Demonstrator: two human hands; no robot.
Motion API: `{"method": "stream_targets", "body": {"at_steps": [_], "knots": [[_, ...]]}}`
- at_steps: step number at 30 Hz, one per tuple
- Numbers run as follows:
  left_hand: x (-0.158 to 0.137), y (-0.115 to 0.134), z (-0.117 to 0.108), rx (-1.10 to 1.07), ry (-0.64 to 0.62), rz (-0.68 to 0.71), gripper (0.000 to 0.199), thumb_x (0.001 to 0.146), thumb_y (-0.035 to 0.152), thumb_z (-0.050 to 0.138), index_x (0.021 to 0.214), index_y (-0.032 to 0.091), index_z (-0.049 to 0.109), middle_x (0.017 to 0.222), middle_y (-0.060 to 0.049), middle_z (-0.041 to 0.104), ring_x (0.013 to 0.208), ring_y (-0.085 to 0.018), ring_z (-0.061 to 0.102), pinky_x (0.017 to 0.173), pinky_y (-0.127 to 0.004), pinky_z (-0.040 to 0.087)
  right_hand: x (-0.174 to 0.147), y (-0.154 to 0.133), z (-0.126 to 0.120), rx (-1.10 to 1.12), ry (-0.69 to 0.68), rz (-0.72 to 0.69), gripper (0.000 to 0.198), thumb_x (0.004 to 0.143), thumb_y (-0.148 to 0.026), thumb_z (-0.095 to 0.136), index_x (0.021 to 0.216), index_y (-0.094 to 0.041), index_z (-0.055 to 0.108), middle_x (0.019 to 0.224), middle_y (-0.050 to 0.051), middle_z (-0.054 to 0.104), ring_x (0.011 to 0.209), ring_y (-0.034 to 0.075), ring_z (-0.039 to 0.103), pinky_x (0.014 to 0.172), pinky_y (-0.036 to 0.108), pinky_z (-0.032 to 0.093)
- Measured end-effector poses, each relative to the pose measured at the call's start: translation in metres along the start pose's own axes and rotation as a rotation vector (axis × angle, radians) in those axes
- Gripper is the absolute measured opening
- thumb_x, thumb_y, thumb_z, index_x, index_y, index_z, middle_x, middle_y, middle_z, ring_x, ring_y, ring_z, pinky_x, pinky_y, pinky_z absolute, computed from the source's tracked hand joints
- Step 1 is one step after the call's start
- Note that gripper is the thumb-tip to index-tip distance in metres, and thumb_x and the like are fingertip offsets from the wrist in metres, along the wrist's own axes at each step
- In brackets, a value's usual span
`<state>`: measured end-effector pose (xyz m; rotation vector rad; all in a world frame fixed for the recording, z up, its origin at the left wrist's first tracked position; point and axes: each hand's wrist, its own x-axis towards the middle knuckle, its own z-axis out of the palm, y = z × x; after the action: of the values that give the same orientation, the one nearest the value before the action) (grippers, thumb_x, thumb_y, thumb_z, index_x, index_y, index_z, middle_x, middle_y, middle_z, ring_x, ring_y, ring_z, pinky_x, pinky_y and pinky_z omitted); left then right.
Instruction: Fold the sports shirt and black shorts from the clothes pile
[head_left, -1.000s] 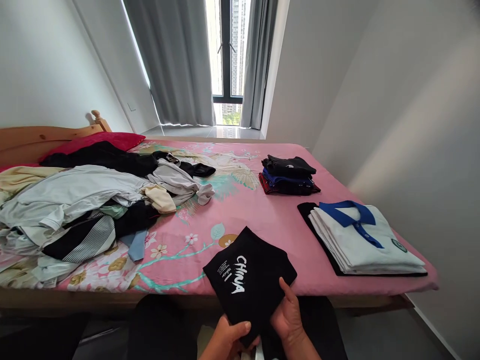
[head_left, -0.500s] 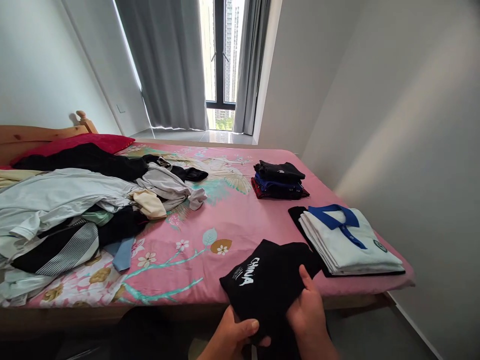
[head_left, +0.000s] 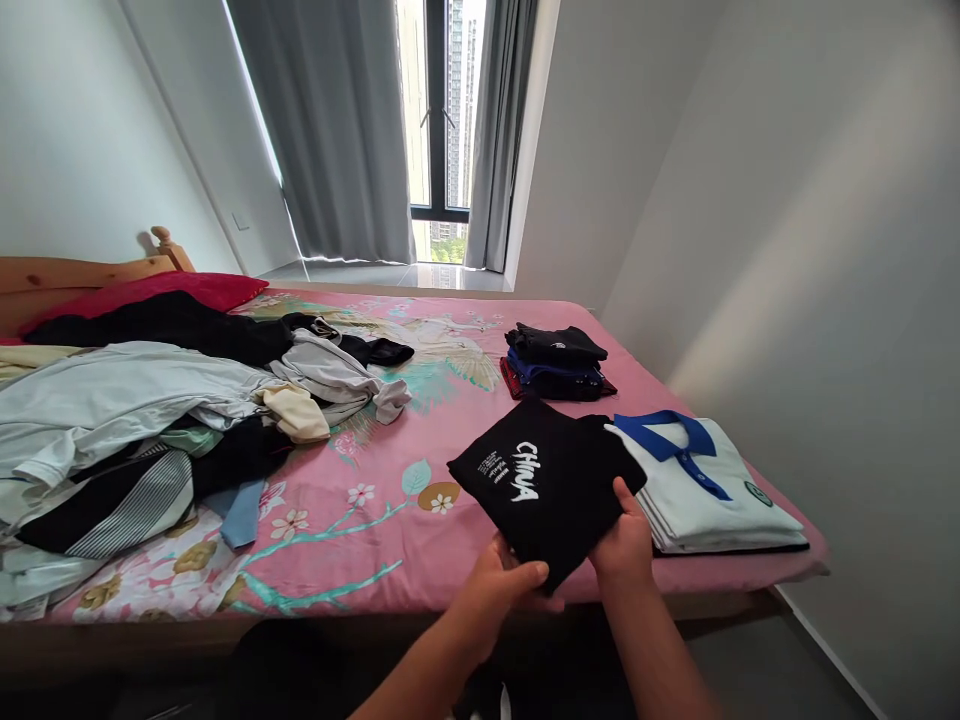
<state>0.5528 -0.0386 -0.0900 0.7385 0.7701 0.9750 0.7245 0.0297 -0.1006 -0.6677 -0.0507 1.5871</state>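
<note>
A black T-shirt (head_left: pixel 559 490), folded to a flat square with white "CHINA" lettering on its upper face, is held up over the near edge of the bed. My left hand (head_left: pixel 506 580) grips its lower left edge, thumb on top and fingers underneath. On the lower right edge, my right hand (head_left: pixel 624 535) is closed with the thumb up; most of its fingers are hidden beneath the cloth. Just right of the shirt lies a stack of folded white polo shirts (head_left: pixel 697 480), the top one with a blue collar. Behind stands a smaller stack of dark folded clothes (head_left: pixel 559 360).
A loose heap of clothes (head_left: pixel 142 390) covers the bed's left side, before a red pillow (head_left: pixel 225 290) and wooden headboard (head_left: pixel 82 270). Pink floral bedding (head_left: pixel 420 440) spans the bed. A white wall (head_left: pixel 787 250) borders the right; grey curtains (head_left: pixel 330 130) flank the window.
Both hands have moved forward and up with the black shirt, away from my body. It now lies flatter, its printed face showing more fully, and overlaps the white stack's left edge in view.
</note>
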Motion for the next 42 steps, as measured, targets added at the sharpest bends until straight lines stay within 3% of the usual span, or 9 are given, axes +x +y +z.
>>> {"method": "stream_targets", "body": {"at_steps": [4,8,13,19,26,30,35,38,42], "knots": [[-0.003,-0.086,-0.027,0.146,0.155,-0.436,0.057,0.064,0.03,0.069,0.115,0.013,0.051,0.094,-0.011,0.067,0.057,-0.013,0.064,0.047,-0.02,0.041,0.019,0.005,-0.077,-0.048,0.178,0.13,0.038,0.089,-0.035,0.036,0.104,-0.018,0.067,0.103,0.007,0.07,0.116,0.02,0.054,0.108,0.046,0.032],[-0.012,-0.119,-0.048,0.226,0.188,-0.533,0.049,0.065,0.034,0.069,0.106,0.013,0.053,0.086,-0.009,0.068,0.053,-0.01,0.062,0.044,-0.018,0.036,0.021,0.004,-0.11,-0.047,0.09,0.101,0.035,0.087,-0.034,0.043,0.111,-0.021,0.064,0.112,0.006,0.066,0.119,0.02,0.052,0.108,0.047,0.03],[0.001,-0.093,-0.059,0.285,0.196,-0.339,0.052,0.056,0.051,0.071,0.089,0.015,0.055,0.072,-0.001,0.064,0.046,-0.008,0.055,0.044,-0.019,0.034,0.015,0.007,-0.11,-0.043,0.113,0.058,0.033,0.084,-0.025,0.05,0.115,-0.024,0.061,0.113,0.003,0.066,0.117,0.019,0.054,0.108,0.045,0.033],[0.023,-0.061,-0.083,0.338,0.357,-0.019,0.049,0.057,0.057,0.069,0.078,0.015,0.059,0.065,-0.001,0.063,0.056,-0.012,0.055,0.05,-0.021,0.036,0.005,0.007,-0.116,-0.053,0.032,0.192,0.029,0.083,-0.025,0.054,0.11,-0.021,0.064,0.11,0.004,0.067,0.115,0.018,0.055,0.106,0.042,0.035],[0.052,-0.005,-0.131,0.574,0.59,0.303,0.042,0.066,0.056,0.063,0.076,0.015,0.062,0.077,-0.005,0.066,0.075,-0.018,0.06,0.07,-0.028,0.044,0.003,0.017,-0.097,0.022,-0.06,0.3,0.034,0.083,-0.033,0.056,0.111,-0.016,0.064,0.114,0.009,0.065,0.116,0.023,0.054,0.104,0.047,0.036],[0.069,0.001,-0.162,0.843,0.66,0.34,0.039,0.073,0.054,0.054,0.077,0.016,0.062,0.078,-0.005,0.067,0.076,-0.02,0.06,0.073,-0.031,0.045,0.007,0.024,-0.098,0.006,-0.025,0.274,0.029,0.082,-0.028,0.058,0.107,-0.017,0.065,0.108,0.006,0.068,0.113,0.022,0.056,0.104,0.045,0.038],[0.084,0.003,-0.172,1.215,0.743,0.362,0.026,0.077,0.042,0.054,0.08,0.02,0.068,0.095,-0.006,0.068,0.097,-0.024,0.055,0.092,-0.039,0.035,0.011,0.022,-0.092,-0.007,-0.091,0.357,0.034,0.084,-0.034,0.053,0.108,-0.013,0.065,0.11,0.009,0.067,0.116,0.023,0.054,0.103,0.046,0.038],[0.093,0.006,-0.172,1.437,0.798,0.36,0.024,0.08,0.038,0.052,0.084,0.022,0.069,0.103,-0.005,0.066,0.104,-0.025,0.052,0.097,-0.041,0.028,0.007,0.013,-0.074,-0.029,-0.153,0.438,0.041,0.087,-0.038,0.048,0.114,-0.01,0.062,0.116,0.012,0.063,0.119,0.024,0.051,0.104,0.047,0.036],[0.098,0.005,-0.176,1.543,0.812,0.38,0.024,0.081,0.039,0.051,0.086,0.023,0.068,0.106,-0.004,0.064,0.106,-0.024,0.051,0.098,-0.041,0.027,-0.006,-0.014,-0.034,-0.06,-0.186,0.391,0.041,0.088,-0.038,0.045,0.115,-0.012,0.061,0.116,0.012,0.064,0.118,0.024,0.052,0.104,0.047,0.036]]}}
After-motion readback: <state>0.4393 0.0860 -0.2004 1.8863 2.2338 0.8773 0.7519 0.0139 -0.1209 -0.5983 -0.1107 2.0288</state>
